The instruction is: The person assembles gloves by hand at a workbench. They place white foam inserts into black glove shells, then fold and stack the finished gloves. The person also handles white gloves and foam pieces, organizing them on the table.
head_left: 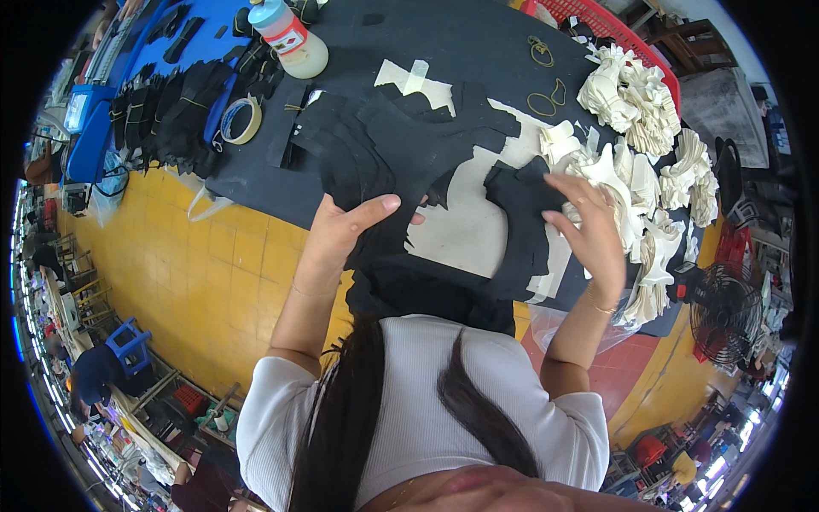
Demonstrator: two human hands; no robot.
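Hands are working on black cut pieces on a dark table. Left hand is gripping a fanned stack of black pieces, thumb on top. Right hand, at three o'clock from it, is pinching a smaller black stack. Cream cut pieces are lying at one o'clock.

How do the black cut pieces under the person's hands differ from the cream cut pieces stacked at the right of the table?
The black cut fabric pieces are dark and lie flat, fanned out in overlapping layers; the cream cut pieces are pale and sit in bunched, curling stacks. The left hand and the right hand both rest on black pieces, while the cream stacks by the red plastic basket lie untouched. Both kinds are cut shapes on the same dark-covered table.
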